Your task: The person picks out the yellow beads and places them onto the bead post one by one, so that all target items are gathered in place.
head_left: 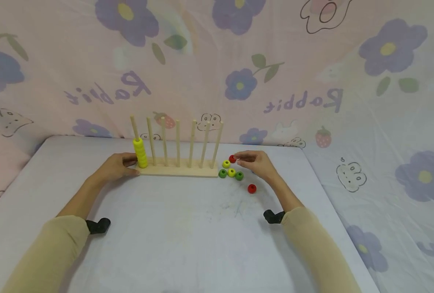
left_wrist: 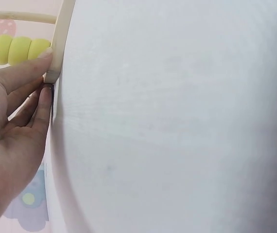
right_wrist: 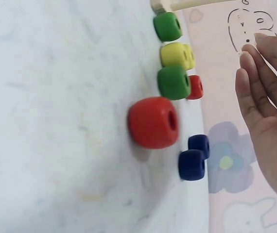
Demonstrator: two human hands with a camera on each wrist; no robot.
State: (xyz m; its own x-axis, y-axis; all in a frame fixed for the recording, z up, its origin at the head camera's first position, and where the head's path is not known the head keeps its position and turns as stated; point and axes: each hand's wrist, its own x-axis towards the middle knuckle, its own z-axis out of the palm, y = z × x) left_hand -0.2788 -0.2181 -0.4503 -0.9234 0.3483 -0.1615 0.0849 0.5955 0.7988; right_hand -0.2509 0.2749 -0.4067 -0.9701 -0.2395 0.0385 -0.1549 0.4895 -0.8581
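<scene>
A wooden peg rack (head_left: 178,171) stands on the table with a row of upright pegs. Several yellow beads (head_left: 140,154) are stacked on its leftmost peg; the other pegs are bare. My left hand (head_left: 117,166) grips the left end of the rack's base, fingertips at its corner in the left wrist view. Over the loose beads hovers my right hand (head_left: 257,162), its fingers extended and nothing visible in them. A red bead (head_left: 232,159) lies near its fingertips. Beside that are yellow beads (head_left: 231,172) and green beads (head_left: 239,176). Another red bead (head_left: 251,188) sits nearer.
Two dark blue beads (right_wrist: 192,165) show in the right wrist view, mostly hidden by the right hand in the head view. A white table (head_left: 187,240) lies under everything. Behind it hangs a printed cloth (head_left: 202,61) with flowers and rabbits.
</scene>
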